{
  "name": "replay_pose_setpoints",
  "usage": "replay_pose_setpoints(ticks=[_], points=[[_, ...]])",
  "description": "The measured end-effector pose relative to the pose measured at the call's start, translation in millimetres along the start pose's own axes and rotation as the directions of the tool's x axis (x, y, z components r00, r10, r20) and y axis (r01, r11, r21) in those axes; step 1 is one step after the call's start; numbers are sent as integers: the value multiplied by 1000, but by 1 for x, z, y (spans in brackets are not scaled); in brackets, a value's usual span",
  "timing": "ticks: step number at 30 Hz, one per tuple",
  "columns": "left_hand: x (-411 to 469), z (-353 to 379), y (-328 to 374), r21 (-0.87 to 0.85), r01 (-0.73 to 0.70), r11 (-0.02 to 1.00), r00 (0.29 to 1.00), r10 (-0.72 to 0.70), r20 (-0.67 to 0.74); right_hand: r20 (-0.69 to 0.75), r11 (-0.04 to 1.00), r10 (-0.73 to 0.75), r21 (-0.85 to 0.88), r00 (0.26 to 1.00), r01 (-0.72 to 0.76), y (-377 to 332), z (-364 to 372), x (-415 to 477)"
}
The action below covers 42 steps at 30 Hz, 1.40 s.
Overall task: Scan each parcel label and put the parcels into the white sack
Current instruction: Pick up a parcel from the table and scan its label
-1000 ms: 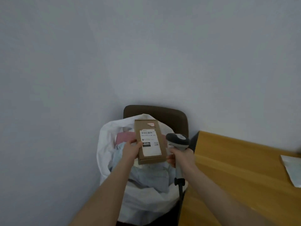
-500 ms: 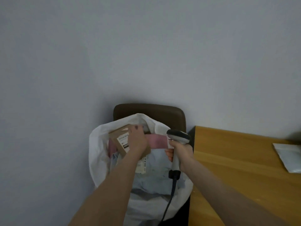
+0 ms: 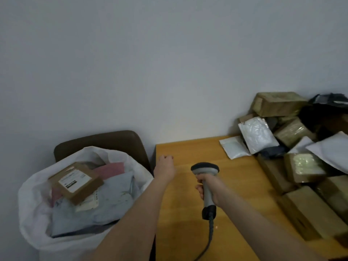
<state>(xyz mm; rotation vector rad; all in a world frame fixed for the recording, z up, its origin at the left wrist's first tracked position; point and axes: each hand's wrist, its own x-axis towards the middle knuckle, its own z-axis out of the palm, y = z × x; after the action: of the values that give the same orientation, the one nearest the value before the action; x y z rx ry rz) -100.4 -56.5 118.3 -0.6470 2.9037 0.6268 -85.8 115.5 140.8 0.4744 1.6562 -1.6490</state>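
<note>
The white sack point(image 3: 35, 187) stands at the lower left, full of parcels. On top lies a small brown cardboard parcel point(image 3: 75, 182) with a white label facing up, over a pale blue mailer point(image 3: 105, 202) and a pink one point(image 3: 111, 168). My left hand point(image 3: 164, 167) hovers over the table's left edge, fingers loosely curled, holding nothing. My right hand point(image 3: 209, 188) grips the handle of a grey barcode scanner point(image 3: 205, 170) above the table, its cable trailing down. A heap of parcels point(image 3: 299, 166) waits at the right.
The wooden table point(image 3: 235, 185) fills the lower right. White padded mailers point(image 3: 256, 134) and taped brown boxes pile against the wall, with a black bag point(image 3: 327, 108) behind. A dark brown chair point(image 3: 105, 142) stands behind the sack. Grey wall beyond.
My left hand let go of the brown parcel in the sack and swung right over the table. The view turned right, and the scanner hand moved over the table.
</note>
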Motion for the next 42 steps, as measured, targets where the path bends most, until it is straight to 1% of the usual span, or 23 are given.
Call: replay_pose_setpoints(ticks=[5,10,12,15,17,19,21,23,25,27,29,32,33,34,35,38,40,42], points=[[-44,45,114,9,-97,995,993,96,62,-148,999,-15,44,989,22,16,-122,-41],[-86,86,211,8,-197,980,973,195,127,-326,993,-60,78,943,91,26,-227,-74],[-95,99,243,8,-243,970,959,239,151,-387,990,-72,87,919,114,25,-260,-85],[-99,119,287,-15,-293,956,939,291,184,-436,983,-71,120,897,136,23,-301,-95],[-99,132,312,-54,-313,948,927,317,199,-475,980,-72,132,877,152,18,-327,-95],[-94,143,336,-142,-317,938,914,342,217,-523,974,-80,140,848,178,9,-350,-90],[-83,158,361,-277,-264,924,907,335,254,-590,967,-98,133,802,216,-4,-375,-82],[-68,172,386,-425,-137,895,901,291,321,-653,959,-105,132,750,249,-18,-400,-72],[-52,187,411,-586,51,809,891,228,392,-690,950,-104,145,716,278,-32,-423,-60],[-41,197,433,-690,237,684,861,181,475,-710,939,-92,172,698,298,-43,-443,-46],[-31,209,451,-706,402,583,802,148,579,-725,926,-67,210,686,312,-50,-457,-37],[-23,223,470,-681,547,488,718,144,680,-727,907,-52,252,685,337,-56,-470,-26],[-22,226,476,-682,575,452,699,162,697,-719,908,-51,256,693,332,-57,-475,-24],[-21,229,482,-683,589,433,694,161,701,-712,911,-53,252,700,326,-58,-478,-22],[-21,229,487,-684,590,429,706,138,695,-703,916,-55,247,709,316,-60,-480,-23],[-18,227,500,-708,561,429,775,28,631,-658,917,-70,253,749,308,-64,-490,-25],[-16,219,506,-729,529,434,809,-1,587,-628,903,-94,273,772,332,-69,-497,-29],[-15,208,507,-735,520,435,824,-29,566,-615,890,-109,290,781,352,-74,-507,-34]])
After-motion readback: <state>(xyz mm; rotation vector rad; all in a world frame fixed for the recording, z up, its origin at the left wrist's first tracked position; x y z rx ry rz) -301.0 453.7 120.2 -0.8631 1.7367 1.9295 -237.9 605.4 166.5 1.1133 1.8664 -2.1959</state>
